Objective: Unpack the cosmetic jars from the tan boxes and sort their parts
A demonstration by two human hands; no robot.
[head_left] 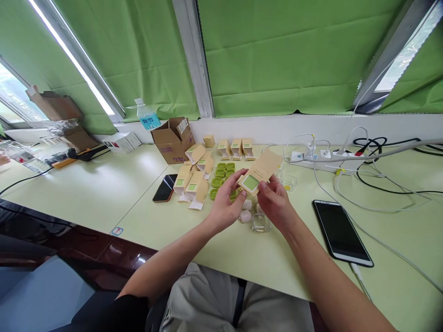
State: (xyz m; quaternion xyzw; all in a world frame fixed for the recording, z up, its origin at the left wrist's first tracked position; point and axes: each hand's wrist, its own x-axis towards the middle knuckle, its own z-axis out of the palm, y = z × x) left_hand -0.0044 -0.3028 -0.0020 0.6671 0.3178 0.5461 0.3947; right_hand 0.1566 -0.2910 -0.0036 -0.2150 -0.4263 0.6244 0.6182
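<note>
Between both hands I hold a small kraft cardboard box (266,167), its flap raised and a green square on its front. My left hand (228,203) grips its left edge, and my right hand (277,200) pinches its lower right side. Beneath the hands lie white pieces (245,216) and a clear square container (261,223). Green square containers (219,173) stand in rows just behind my left hand, which partly covers them. More clear containers (289,183) sit behind my right hand, some of them hidden.
Left of the green containers lie several kraft boxes (197,186), with others (236,148) at the back. A brown carton (173,140) stands behind a phone (165,188). On the right are a larger phone (342,233) on a cable and a power strip (325,159) with tangled cords.
</note>
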